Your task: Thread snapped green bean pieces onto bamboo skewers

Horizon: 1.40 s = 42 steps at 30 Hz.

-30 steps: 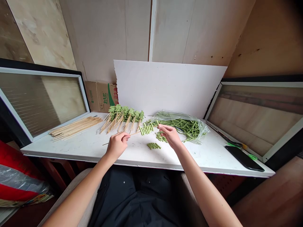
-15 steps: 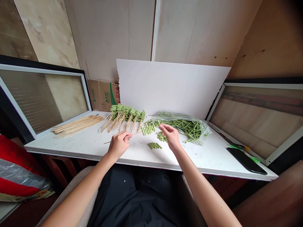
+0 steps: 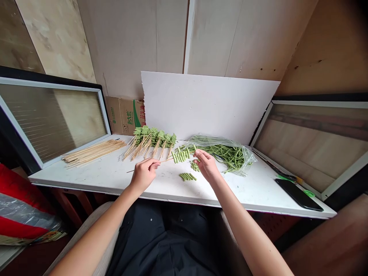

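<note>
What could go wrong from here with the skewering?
1. Pricked fingers: the skewer in the left hand points toward the right hand, which pinches a bean piece; a slip might jab it.
2. Lost pieces: the threaded pieces sit toward the skewer's far end, so a tilt or jerk could slide some off.
3. Scatter: the loose row of cut pieces lies on the table between the forearms and could be knocked.

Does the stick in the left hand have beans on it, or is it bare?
Not bare: a row of green bean pieces sits near the end of the stick, beyond the left hand.
</note>
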Tool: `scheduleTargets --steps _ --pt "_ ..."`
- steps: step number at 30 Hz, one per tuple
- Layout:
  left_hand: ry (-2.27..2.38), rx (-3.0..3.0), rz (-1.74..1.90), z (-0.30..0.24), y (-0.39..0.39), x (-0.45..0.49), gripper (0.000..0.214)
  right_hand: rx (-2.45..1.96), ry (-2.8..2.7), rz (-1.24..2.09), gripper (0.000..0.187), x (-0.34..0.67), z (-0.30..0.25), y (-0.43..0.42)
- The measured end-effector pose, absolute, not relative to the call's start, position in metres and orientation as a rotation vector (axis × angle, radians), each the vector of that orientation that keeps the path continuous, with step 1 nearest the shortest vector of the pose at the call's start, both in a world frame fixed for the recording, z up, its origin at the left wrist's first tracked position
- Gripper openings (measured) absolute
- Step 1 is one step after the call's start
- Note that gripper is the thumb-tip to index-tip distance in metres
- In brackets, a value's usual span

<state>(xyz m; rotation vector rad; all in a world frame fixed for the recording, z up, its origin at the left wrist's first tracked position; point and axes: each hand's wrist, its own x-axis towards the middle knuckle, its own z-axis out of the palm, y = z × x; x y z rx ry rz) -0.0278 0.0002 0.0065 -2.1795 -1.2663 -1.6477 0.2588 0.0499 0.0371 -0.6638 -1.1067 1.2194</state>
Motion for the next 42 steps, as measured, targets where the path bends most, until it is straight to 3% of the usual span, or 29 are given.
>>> scheduleTargets --steps 18,31,42 --pt "-1.365 -2.141 -1.680 0.001 -0.002 -0.022 0.023 -0.800 -1.145 1.045 0.041 0.236 0.029 0.041" --pt "-1.467 -2.016 -1.771 0.018 -0.001 -0.036 0.018 -0.681 -1.074 1.260 0.040 0.249 0.038 0.043" --pt "-1.494 -2.032 -1.742 0.015 0.005 -0.040 0.018 -0.732 -1.173 1.213 0.040 0.243 0.029 0.044"
